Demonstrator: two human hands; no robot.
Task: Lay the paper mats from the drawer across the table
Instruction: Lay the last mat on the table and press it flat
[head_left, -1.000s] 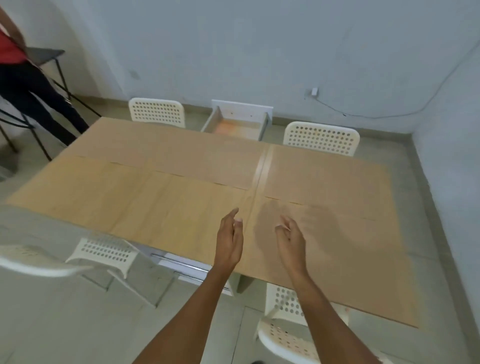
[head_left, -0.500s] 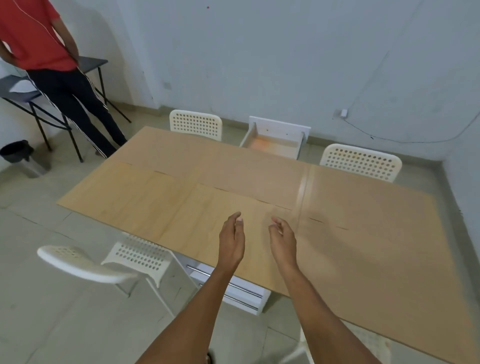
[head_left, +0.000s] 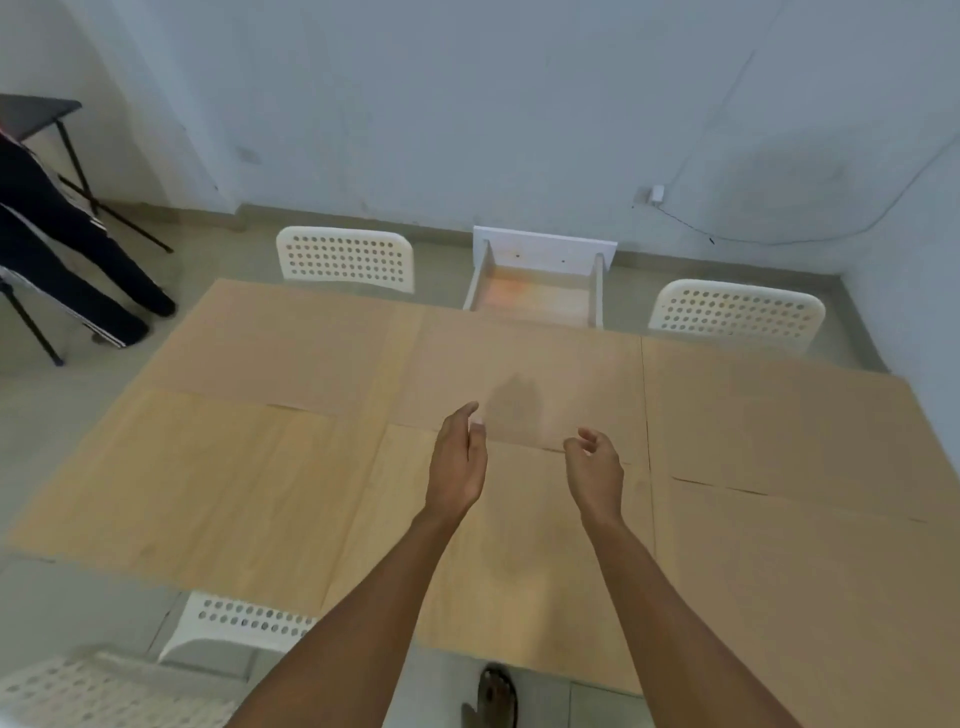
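Several tan paper mats (head_left: 280, 343) lie side by side and cover the whole table (head_left: 171, 493), their edges meeting in seams. My left hand (head_left: 457, 462) hovers above the middle of the table, fingers straight and apart, holding nothing. My right hand (head_left: 595, 467) hangs beside it, fingers loosely curled, also holding nothing. At the table's far side the white drawer (head_left: 540, 260) stands pulled out, and its bottom shows bare.
White perforated chairs stand at the far side (head_left: 345, 257) (head_left: 737, 312) and at the near left (head_left: 234, 623) (head_left: 104, 691). A person's dark-trousered legs (head_left: 62, 249) and a black folding table (head_left: 36, 111) are at the far left. A cable (head_left: 685, 221) runs along the wall.
My view has swung back towards the table's centre. Both hands have moved forward over the mats and spread a little further apart; the right fingers have curled more.
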